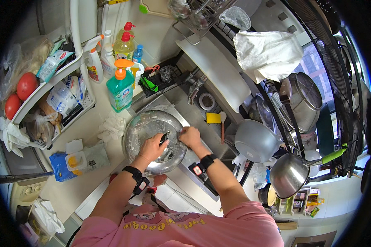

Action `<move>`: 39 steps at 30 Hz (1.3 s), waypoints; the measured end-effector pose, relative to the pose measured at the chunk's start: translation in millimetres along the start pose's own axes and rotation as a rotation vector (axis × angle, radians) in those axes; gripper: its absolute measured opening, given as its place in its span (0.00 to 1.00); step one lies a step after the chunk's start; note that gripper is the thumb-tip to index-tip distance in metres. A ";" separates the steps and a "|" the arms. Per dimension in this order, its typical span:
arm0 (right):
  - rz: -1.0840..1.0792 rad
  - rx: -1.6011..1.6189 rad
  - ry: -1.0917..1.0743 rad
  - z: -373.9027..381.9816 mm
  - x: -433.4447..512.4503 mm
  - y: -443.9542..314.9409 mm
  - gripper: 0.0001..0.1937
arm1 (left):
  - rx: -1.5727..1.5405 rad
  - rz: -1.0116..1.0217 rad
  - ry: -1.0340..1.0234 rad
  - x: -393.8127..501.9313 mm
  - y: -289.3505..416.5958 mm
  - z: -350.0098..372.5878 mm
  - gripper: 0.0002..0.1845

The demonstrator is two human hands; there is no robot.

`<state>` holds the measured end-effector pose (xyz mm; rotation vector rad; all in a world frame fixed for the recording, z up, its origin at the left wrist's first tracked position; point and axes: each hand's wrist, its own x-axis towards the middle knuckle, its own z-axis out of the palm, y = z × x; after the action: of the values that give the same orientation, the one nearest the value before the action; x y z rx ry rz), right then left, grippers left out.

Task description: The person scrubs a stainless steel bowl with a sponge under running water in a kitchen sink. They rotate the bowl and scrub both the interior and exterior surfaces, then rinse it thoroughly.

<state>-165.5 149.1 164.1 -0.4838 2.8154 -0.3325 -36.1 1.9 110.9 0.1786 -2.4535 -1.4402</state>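
A round shiny metal lid or shallow pan point(136, 151) with wet, soapy spots lies at the sink's edge before me. My left hand point(153, 147) is over its middle, the fingers closed around a black knob or handle point(164, 137). At its right rim is my right hand point(189, 137), fingers curled around something dark and small that the hand mostly hides; it may be a scrubber. Both wrists wear black straps with small devices. A crumpled white cloth point(112, 127) lies left of the metal piece.
Behind stand a green soap bottle point(120, 89) and a spray bottle point(94, 63). The sink point(185, 105) holds a faucet point(196, 88), a yellow sponge point(213, 118) and a brush point(223, 126). At right are a grey pot point(256, 140) and a hanging saucepan point(289, 176); wet wipes point(63, 166) lie left.
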 end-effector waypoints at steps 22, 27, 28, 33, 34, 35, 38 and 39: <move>-0.001 -0.057 -0.040 -0.1 23.4 -17.0 0.11 | -0.025 0.047 0.046 -2.9 -2.4 4.2 0.19; -0.051 -0.001 -0.032 -2.8 -2.4 1.0 0.10 | -0.049 0.027 0.030 -3.1 -0.9 2.8 0.18; -0.096 -0.033 -0.010 -0.6 11.9 -6.4 0.10 | -0.050 0.027 0.031 -2.9 -0.5 2.7 0.18; -0.308 -0.040 0.008 15.1 82.7 -47.8 0.11 | -0.096 -0.070 -0.010 1.2 1.0 0.6 0.17; -0.360 0.007 -0.008 15.5 77.9 -45.7 0.11 | -0.117 -0.106 -0.032 2.3 1.5 0.0 0.17; -0.247 -0.032 0.012 15.7 67.1 -41.2 0.11 | -0.141 -0.141 -0.051 4.5 2.3 0.4 0.16; -0.070 0.016 0.015 8.8 3.9 -8.0 0.10 | -0.085 -0.163 -0.140 19.6 3.4 3.7 0.16; -0.002 0.058 0.039 8.8 -20.6 2.0 0.10 | -0.099 -0.165 -0.154 23.2 4.1 5.1 0.16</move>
<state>-144.7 156.7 159.8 -0.4729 2.8341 -0.4270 -59.6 2.3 116.4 0.2637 -2.5314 -1.7004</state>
